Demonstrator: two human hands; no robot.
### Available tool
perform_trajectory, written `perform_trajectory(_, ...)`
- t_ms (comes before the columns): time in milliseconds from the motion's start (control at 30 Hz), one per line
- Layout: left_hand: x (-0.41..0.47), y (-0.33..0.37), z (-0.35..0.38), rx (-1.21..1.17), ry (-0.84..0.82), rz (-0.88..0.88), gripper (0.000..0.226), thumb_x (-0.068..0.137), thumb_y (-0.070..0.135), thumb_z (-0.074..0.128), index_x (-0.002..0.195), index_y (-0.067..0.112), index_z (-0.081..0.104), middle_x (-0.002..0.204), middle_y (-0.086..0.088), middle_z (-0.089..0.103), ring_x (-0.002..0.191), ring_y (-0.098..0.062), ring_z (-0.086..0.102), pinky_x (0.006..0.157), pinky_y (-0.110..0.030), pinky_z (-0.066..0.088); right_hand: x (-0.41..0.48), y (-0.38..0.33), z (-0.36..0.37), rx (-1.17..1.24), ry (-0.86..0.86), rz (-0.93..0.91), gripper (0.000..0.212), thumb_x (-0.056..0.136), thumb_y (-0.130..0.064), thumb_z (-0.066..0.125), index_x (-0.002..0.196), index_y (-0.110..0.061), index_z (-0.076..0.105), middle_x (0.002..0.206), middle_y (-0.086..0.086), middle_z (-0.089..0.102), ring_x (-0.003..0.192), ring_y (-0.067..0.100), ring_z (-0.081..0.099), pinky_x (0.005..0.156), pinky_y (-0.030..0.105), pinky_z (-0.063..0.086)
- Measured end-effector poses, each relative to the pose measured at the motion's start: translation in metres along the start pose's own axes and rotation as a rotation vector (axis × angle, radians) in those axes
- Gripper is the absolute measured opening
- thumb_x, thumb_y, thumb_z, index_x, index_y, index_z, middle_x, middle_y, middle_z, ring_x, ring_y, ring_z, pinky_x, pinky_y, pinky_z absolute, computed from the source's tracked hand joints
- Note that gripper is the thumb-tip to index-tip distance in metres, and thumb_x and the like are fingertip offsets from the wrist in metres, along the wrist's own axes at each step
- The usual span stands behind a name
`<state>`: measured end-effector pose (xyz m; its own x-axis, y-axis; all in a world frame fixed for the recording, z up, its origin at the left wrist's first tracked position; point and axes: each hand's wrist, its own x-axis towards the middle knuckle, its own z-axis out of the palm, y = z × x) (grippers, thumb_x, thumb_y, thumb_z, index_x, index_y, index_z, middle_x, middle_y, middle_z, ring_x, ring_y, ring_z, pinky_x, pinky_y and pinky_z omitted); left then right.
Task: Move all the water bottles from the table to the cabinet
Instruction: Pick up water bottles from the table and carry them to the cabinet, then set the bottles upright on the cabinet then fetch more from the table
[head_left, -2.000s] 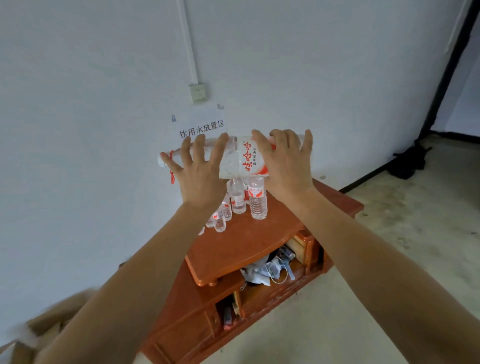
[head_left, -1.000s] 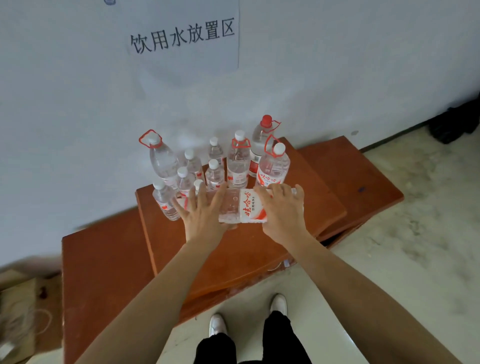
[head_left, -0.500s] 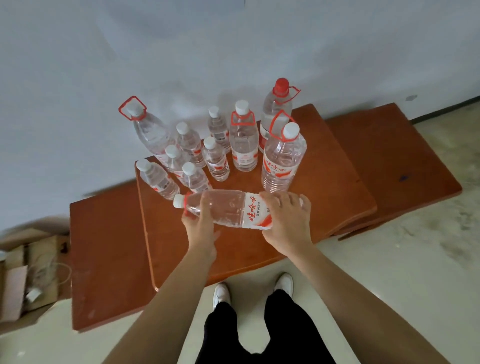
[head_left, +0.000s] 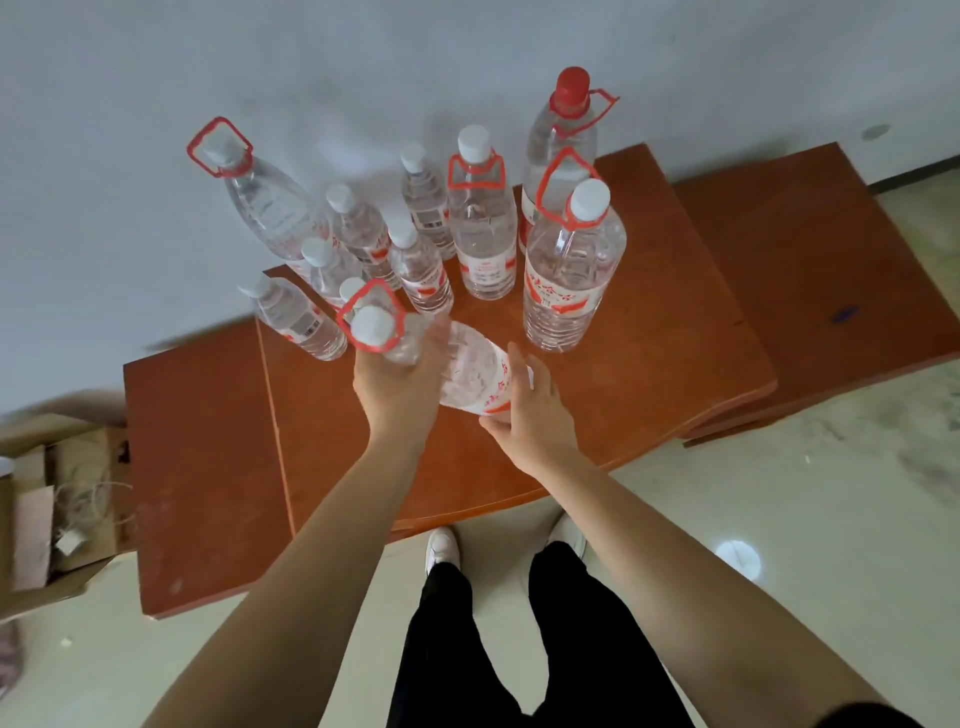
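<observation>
A: Left hand (head_left: 397, 387) is wrapped round the neck end of the bottle (head_left: 470, 376), fingers closed on it just under the white cap (head_left: 371, 326) and red carry loop.

B: Right hand (head_left: 530, 410)?

A: On the bottle's base end, at the label. Fingers curled against it, palm cupping the side. Both hands have it.

B: Bottle attitude?

A: Tilted, cap end raised toward the camera, base low over the cabinet (head_left: 649, 364) top. Can't tell if the base touches the wood.

B: Where relative to the cabinet?

A: Over the front-middle of the raised centre section, nearer the front edge than the wall.

B: Other bottles?

A: Upright group (head_left: 415, 244) on the cabinet's back part, by the wall. Four big ones with red loops, one red-capped at the back right. Several small white-capped ones clustered back left. Held bottle sits just in front of the small ones, close to the nearest big one (head_left: 569, 270).

B: Anything else?

A: Cardboard box (head_left: 49, 514) on the floor left of the cabinet. Person's black trousers and white shoes (head_left: 441, 548) at the cabinet front.
</observation>
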<state>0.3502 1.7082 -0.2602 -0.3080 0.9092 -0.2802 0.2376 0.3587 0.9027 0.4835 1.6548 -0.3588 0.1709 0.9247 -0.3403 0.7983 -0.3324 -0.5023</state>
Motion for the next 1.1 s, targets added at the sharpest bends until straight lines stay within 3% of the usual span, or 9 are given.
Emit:
perform_trajectory(133,0.013,0.007,0.012,0.155,-0.037,0.227,0.042,0.076,0.055,0.081,0.106,0.042,0.056,0.099,0.022,0.069,0.097,0.002,0.065,0.089,-0.025,0.052,0.008,0.023,0.012,-0.135,-0.432,0.059,0.091,0.098,-0.047,0.062,0.162,-0.030,0.000,0.170,0.011,0.009,0.150,0.040,0.029,0.113,0.051,0.043)
perform_trajectory(233,0.035,0.013,0.017,0.141,-0.029,0.239,0.056,0.075,0.052,0.084,0.119,0.028,0.059,0.110,0.016,0.070,0.104,-0.002,0.065,0.091,-0.023,0.051,0.000,0.040,0.027,-0.330,-0.617,0.008,0.085,0.100,-0.044,0.060,0.163,-0.034,0.004,0.171,0.009,-0.005,0.155,0.043,0.009,0.116,0.052,0.038)
perform_trajectory(333,0.048,0.009,0.028,0.162,-0.077,0.253,0.056,0.075,0.048,0.085,0.120,0.029,0.055,0.108,0.022,0.066,0.102,0.003,0.062,0.090,-0.019,0.049,-0.011,0.044,0.043,-0.491,-0.601,-0.039,0.084,0.100,-0.037,0.062,0.162,-0.035,0.006,0.169,0.012,-0.018,0.154,0.047,-0.004,0.115,0.051,0.041)
perform_trajectory(467,0.050,0.005,0.043,0.217,-0.183,0.273,0.052,0.083,0.045,0.078,0.125,0.030,0.052,0.110,0.025,0.060,0.111,-0.003,0.056,0.088,-0.013,0.042,-0.019,0.050,0.050,-0.536,-0.567,-0.083,0.095,0.096,-0.032,0.067,0.162,-0.034,0.000,0.167,0.014,-0.024,0.153,0.048,-0.009,0.115,0.050,0.040)
perform_trajectory(633,0.055,-0.003,0.030,0.262,-0.235,0.269,0.070,0.086,0.055,0.071,0.144,0.029,0.042,0.129,0.019,0.055,0.126,-0.009,0.051,0.105,-0.035,0.044,-0.014,0.046,0.040,-0.385,-0.610,0.003,0.094,0.097,-0.049,0.063,0.163,-0.032,-0.002,0.170,0.007,-0.017,0.156,0.041,-0.005,0.117,0.053,0.037)
perform_trajectory(700,0.055,-0.009,0.017,0.398,-0.311,0.308,0.072,0.090,0.057,0.064,0.150,0.030,0.035,0.146,0.009,0.048,0.138,-0.018,0.043,0.111,-0.042,0.039,-0.010,0.036,0.027,-0.265,-0.503,0.039,0.088,0.100,-0.055,0.053,0.163,-0.027,-0.001,0.172,0.006,-0.006,0.157,0.036,0.007,0.116,0.052,0.038)
perform_trajectory(833,0.054,-0.006,-0.028,0.733,-0.335,0.540,0.052,0.102,0.037,0.053,0.151,0.025,0.042,0.165,-0.006,0.023,0.153,-0.031,0.013,0.120,-0.058,0.022,-0.004,-0.001,-0.016,-0.152,-0.056,-0.073,0.069,0.106,-0.054,0.038,0.162,-0.021,0.016,0.169,0.010,0.018,0.153,0.032,0.027,0.113,0.048,0.045)
perform_trajectory(967,0.060,0.046,-0.097,0.834,-0.067,0.712,0.048,0.104,0.042,0.035,0.144,0.022,0.053,0.160,-0.010,0.037,0.150,-0.034,0.026,0.117,-0.061,0.026,0.009,-0.075,-0.081,-0.027,0.424,-0.324,0.059,0.108,-0.043,0.042,0.158,-0.014,0.029,0.162,0.018,0.034,0.149,0.036,0.034,0.117,0.051,0.039)
perform_trajectory(1100,0.062,0.120,-0.181,0.869,0.282,0.821,0.053,0.106,0.045,0.029,0.150,0.020,0.044,0.162,-0.016,0.028,0.151,-0.038,0.020,0.118,-0.064,0.020,0.017,-0.169,-0.144,-0.016,0.607,-0.569,0.058,0.108,-0.045,0.037,0.159,-0.017,0.030,0.167,0.016,0.023,0.155,0.035,0.020,0.120,0.057,0.029)
